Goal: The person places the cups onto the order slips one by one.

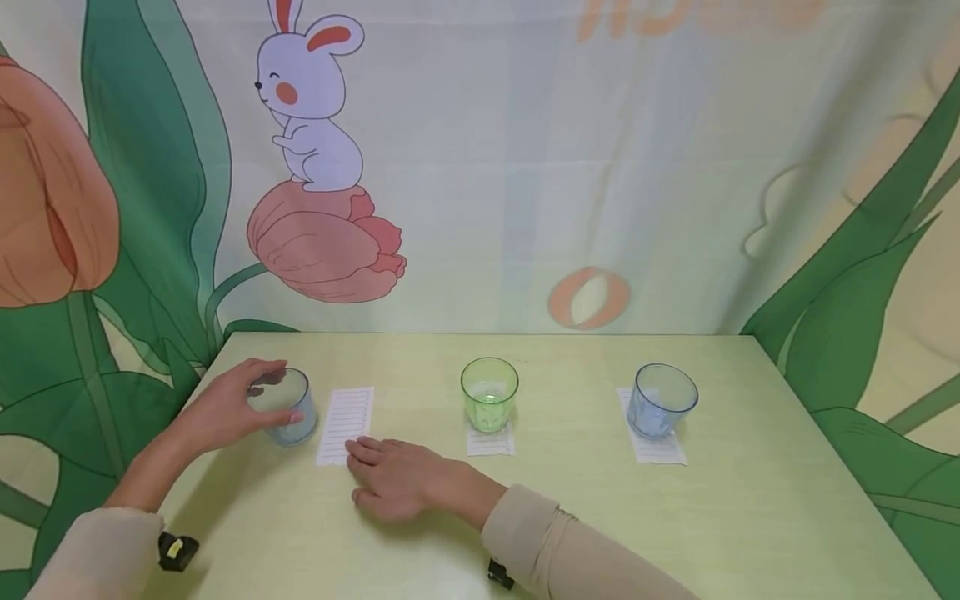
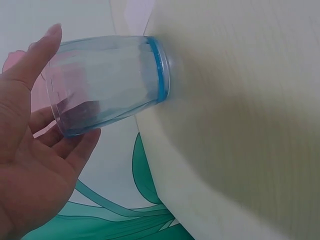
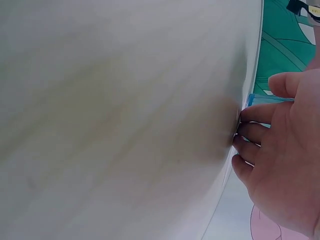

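At the table's left side, my left hand [image 1: 223, 408] holds a clear bluish glass [image 1: 297, 423] near its rim, thumb on one side and fingers on the other. The left wrist view shows this glass [image 2: 112, 75] with its blue-tinted base at the tabletop. Just right of it lies a white strip of lined paper [image 1: 348, 415]. My right hand [image 1: 401, 479] is palm down, its fingertips at the paper's lower right edge. In the right wrist view the fingers [image 3: 255, 132] are slightly bent and grip nothing.
A green glass [image 1: 490, 400] stands on a lined paper strip [image 1: 491, 443] mid-table. Farther right, a blue glass [image 1: 662, 404] stands on another strip [image 1: 660, 451]. A printed curtain [image 1: 480, 167] hangs behind the pale yellow table [image 1: 720, 517].
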`<state>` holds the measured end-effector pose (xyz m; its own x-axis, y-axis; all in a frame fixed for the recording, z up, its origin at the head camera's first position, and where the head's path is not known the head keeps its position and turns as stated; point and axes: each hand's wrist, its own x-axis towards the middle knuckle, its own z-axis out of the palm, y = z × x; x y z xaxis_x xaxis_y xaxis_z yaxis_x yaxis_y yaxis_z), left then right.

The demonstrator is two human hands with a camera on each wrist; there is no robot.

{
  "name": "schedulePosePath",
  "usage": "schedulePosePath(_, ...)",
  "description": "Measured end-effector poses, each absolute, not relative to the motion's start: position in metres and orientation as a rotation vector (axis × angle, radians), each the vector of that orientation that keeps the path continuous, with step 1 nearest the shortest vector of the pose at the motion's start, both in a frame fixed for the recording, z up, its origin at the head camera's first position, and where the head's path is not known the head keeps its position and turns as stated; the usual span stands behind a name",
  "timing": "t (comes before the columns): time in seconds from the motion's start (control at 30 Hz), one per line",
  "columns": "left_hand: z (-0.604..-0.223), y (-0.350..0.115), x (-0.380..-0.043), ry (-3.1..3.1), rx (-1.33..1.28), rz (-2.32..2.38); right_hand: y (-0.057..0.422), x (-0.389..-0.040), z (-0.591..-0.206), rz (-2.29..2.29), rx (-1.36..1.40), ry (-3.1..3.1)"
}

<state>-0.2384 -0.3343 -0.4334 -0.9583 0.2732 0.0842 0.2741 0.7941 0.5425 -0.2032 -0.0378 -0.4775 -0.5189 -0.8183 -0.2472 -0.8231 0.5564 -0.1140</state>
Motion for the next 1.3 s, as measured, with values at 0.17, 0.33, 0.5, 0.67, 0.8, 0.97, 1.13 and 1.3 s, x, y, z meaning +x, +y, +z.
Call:
schedulePosePath(0.17, -0.43, -0.322, -0.246, -2.949, -0.479, -0.92, -0.037, -0.204, -0.478, 0.034, -1.364, 2.531)
schedulePosePath(0.33, -0.428, -0.303, -0.251, -2.945, -0.512, -0.961, -0.038, -0.204, -0.478, 0.048, -1.379, 2.528)
schedulePosePath(0.5, -0.43, -0.288, -0.255, -2.963, -0.53, -0.976, -0.037, -0.203, -0.477, 0.052, -1.39, 2.53)
schedulePosePath(0.67, -0.431, -0.28, -0.256, -2.964, -0.557, -0.978, -0.036, -0.203, -0.476, 0.041, -1.382, 2.536)
schedulePosePath(0.8, -0.432, -0.276, -0.258, -2.969, -0.568, -0.97, -0.035, -0.203, -0.475, 0.05, -1.387, 2.538)
schedulePosePath(0.97, -0.437, -0.275, -0.257, -2.951, -0.568, -0.985, -0.034, -0.205, -0.475, 0.079, -1.4, 2.535)
schedulePosePath(1.13, -0.442, -0.274, -0.256, -2.938, -0.559, -1.021, -0.035, -0.205, -0.475, 0.099, -1.404, 2.54)
schedulePosePath(1.3, -0.442, -0.273, -0.256, -2.943, -0.557, -1.044, -0.036, -0.204, -0.477, 0.124, -1.399, 2.552)
